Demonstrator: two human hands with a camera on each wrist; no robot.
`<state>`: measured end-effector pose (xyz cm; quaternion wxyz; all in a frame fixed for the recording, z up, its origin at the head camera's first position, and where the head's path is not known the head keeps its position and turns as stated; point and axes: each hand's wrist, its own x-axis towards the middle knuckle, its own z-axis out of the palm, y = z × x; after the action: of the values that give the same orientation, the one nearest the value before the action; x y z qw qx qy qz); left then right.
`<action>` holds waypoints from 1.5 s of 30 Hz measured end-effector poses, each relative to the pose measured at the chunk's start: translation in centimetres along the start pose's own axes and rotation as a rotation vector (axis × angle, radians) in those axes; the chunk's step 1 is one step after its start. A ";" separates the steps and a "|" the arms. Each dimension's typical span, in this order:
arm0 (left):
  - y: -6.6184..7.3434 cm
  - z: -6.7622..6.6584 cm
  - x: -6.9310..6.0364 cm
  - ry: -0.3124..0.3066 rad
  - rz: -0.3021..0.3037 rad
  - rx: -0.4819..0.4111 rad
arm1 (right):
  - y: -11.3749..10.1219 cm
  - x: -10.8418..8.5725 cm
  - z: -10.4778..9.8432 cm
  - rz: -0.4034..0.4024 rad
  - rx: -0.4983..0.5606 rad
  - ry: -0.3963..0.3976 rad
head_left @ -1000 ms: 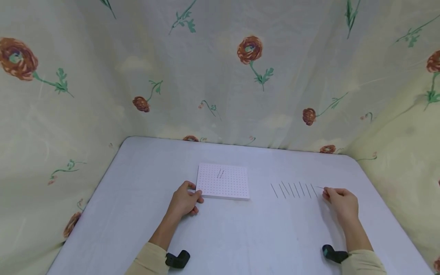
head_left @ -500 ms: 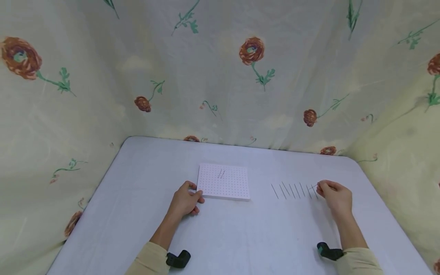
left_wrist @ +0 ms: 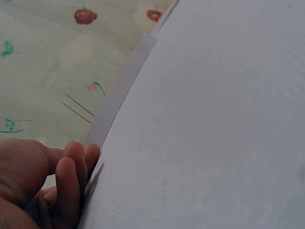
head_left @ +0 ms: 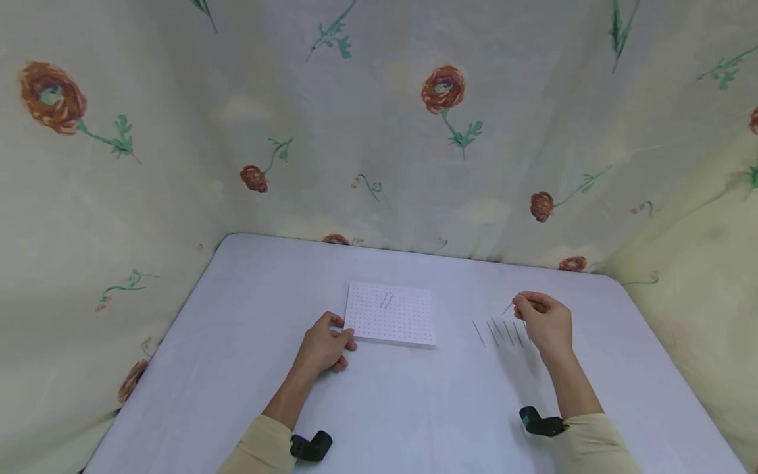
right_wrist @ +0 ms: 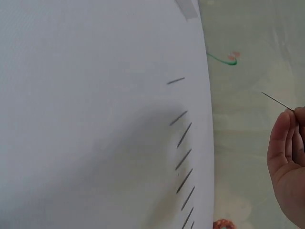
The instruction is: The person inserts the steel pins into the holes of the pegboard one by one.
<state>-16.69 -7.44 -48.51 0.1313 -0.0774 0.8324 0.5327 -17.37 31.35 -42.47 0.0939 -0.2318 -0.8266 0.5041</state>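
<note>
A white pegboard (head_left: 408, 322) with rows of small holes lies on the white table. Two thin pins (head_left: 386, 301) stand in it near the back; the left wrist view shows the same upright pins (left_wrist: 80, 109). My left hand (head_left: 322, 343) holds the board at its front left corner, thumb at the front and fingers along the side. My right hand (head_left: 543, 322) pinches one thin dark metal pin (right_wrist: 276, 100) between thumb and fingertips, raised above the table. Below it, several similar pins (right_wrist: 184, 180) lie in a slanted row, partly hidden by the hand in the head view.
The table (head_left: 379, 408) has rounded far corners. A flower-printed curtain (head_left: 367, 131) hangs behind it and at both sides. A black wrist device (head_left: 310, 446) sits on the left wrist and another device (head_left: 540, 422) on the right.
My right hand has moved left and away from me, carrying the pin from the row's right end to above the row. My left hand stays on the pegboard. The head view has shifted slightly.
</note>
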 end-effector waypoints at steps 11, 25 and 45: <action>-0.2 0.0 0.1 0.000 0.009 -0.017 | -1.7 -0.7 3.7 -0.109 -0.014 -0.066; -0.1 0.1 0.2 0.012 -0.003 -0.008 | -4.3 -2.3 9.8 -0.267 -0.086 -0.152; 0.2 0.0 -0.1 0.012 0.016 -0.011 | -4.5 -3.7 16.2 -0.409 -0.136 -0.213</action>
<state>-16.67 -7.39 -48.32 0.1217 -0.0747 0.8308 0.5379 -21.72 15.09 -45.87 0.0904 -0.0108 -0.8936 0.4395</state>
